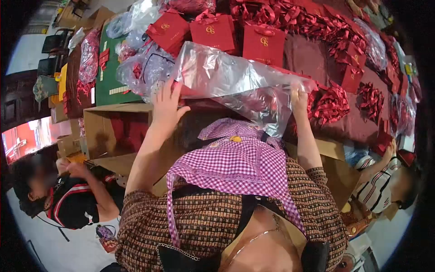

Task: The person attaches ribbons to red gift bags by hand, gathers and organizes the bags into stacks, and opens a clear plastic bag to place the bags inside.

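A large clear plastic bag [235,75] stretches across the table edge in front of me, its lower corner hanging toward my apron. My right hand [298,99] is closed on the bag's right end. At the left end, my left hand [166,106] lies with fingers extended and thumb apart, next to the bag's edge; whether it touches the plastic I cannot tell. Something red shows under the film. Just beyond the bag are red paper gift bags with gold lettering: one at left [168,32], one in the middle [212,34] and one at right [264,45].
Bunches of red ribbon [333,103] lie at the right, with a long ribbon pile [308,27] behind. Crumpled plastic [140,68] rests on a green mat [108,86]. An open cardboard box [102,131] stands at left below the table. People sit at left [77,195] and right [380,181].
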### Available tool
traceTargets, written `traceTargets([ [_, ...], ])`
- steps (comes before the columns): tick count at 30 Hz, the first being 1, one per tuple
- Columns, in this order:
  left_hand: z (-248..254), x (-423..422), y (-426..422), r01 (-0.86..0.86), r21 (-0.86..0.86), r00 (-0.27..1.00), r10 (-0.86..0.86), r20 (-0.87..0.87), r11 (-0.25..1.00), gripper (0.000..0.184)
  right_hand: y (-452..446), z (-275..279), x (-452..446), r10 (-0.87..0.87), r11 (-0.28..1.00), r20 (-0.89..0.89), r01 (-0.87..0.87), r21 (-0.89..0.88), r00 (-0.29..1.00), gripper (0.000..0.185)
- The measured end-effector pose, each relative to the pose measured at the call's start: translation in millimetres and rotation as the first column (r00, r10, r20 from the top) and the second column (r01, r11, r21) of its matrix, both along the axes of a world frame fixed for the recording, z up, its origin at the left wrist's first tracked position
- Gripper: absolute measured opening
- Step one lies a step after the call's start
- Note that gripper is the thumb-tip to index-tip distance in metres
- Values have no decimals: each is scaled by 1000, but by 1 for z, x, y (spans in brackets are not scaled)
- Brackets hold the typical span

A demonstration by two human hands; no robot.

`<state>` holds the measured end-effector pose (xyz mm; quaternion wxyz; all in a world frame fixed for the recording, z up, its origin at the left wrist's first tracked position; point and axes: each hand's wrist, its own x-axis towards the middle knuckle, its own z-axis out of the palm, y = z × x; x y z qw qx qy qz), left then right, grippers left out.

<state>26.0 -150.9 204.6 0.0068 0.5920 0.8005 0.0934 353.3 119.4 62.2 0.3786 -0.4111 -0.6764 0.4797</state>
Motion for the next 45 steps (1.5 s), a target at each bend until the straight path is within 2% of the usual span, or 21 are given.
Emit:
traceTargets([
  [3, -16, -8, 19, 61, -15, 988, -62, -139, 998, 85, -5, 13, -5, -17, 1000, 5, 17, 15, 1000, 15],
  [5, -31, -16, 27, 139, -2, 975, -137, -173, 990, 65, -7, 15, -5, -26, 1000, 5, 26, 2, 1000, 17],
  [6, -40, -25, 30, 170, 92, 971, -151, -185, 981, 35, -5, 11, -4, -30, 1000, 5, 30, 7, 1000, 17],
  [8, -31, -36, 38, 135, 9, 980, -132, -151, 991, 20, -4, 8, -2, -20, 988, -13, 18, -154, 1000, 18],
  [9, -53, -56, 40, 123, 259, 990, -135, 30, 958, 16, -5, 9, -4, -36, 999, 8, 36, -40, 999, 18],
  [11, -40, -72, 56, -82, 348, 938, -45, 344, 934, 17, -2, 4, -2, -34, 997, 11, 35, -63, 999, 18],
  [12, -24, -73, 61, -239, 264, 881, 94, 464, 934, 18, -1, 1, -1, -26, 995, 13, 27, -92, 1000, 18],
  [13, -18, -76, 63, -242, 266, 880, 95, 465, 933, 18, -4, 15, -3, -11, 994, 15, 13, -104, 1000, 18],
  [14, -14, -83, 69, -205, 318, 911, 63, 407, 926, 19, -6, 25, -4, -6, 995, 15, 8, -102, 1000, 18],
  [16, -22, -105, 77, -35, 361, 975, -47, 218, 932, 27, -7, 37, -5, -7, 989, 217, 39, -142, 976, 17],
  [17, -15, -97, 79, 25, 208, 996, -43, 84, 978, 33, -6, 28, -5, -6, 990, 215, 36, -138, 977, 17],
  [19, -14, -85, 75, 131, -30, 989, -133, -71, 991, 48, -4, 14, -8, -45, 987, -83, 32, -156, 996, 18],
  [20, -20, -85, 73, 133, -28, 988, -135, -71, 991, 48, -5, 16, -9, -40, 995, -30, 43, 88, 999, 18],
  [23, -30, -83, 73, 315, -63, 922, -321, -216, 947, 54, -5, 23, -2, 5, 999, 92, 0, -52, 996, 19],
  [27, -33, -87, 85, 377, 5, 911, -370, -183, 926, 53, -3, 16, -3, -6, 998, 69, 11, -67, 998, 19],
  [33, -53, -107, 96, 469, -106, 844, -481, -240, 877, 45, -1, 11, -1, -21, 999, 94, 16, 52, 995, 22],
  [35, -50, -109, 97, 462, -98, 855, -472, -215, 881, 44, -1, 3, 1, -33, 980, -9, 31, -198, 999, 19],
  [37, -46, -110, 97, 452, -91, 866, -461, -192, 887, 44, -3, 3, -1, -42, 982, -63, 29, -189, 997, 19],
  [40, -44, -109, 95, 483, -202, 843, -515, -157, 852, 45, -2, -2, -1, -37, 986, -111, 18, -166, 993, 18],
  [43, -43, -107, 93, 391, -424, 904, -427, 12, 817, 55, -1, -5, 2, -12, 986, -101, -4, -165, 995, 19],
  [45, -44, -107, 96, 381, -455, 915, -400, 59, 805, 54, -3, 1, 2, -2, 984, -95, -15, -179, 995, 19],
])
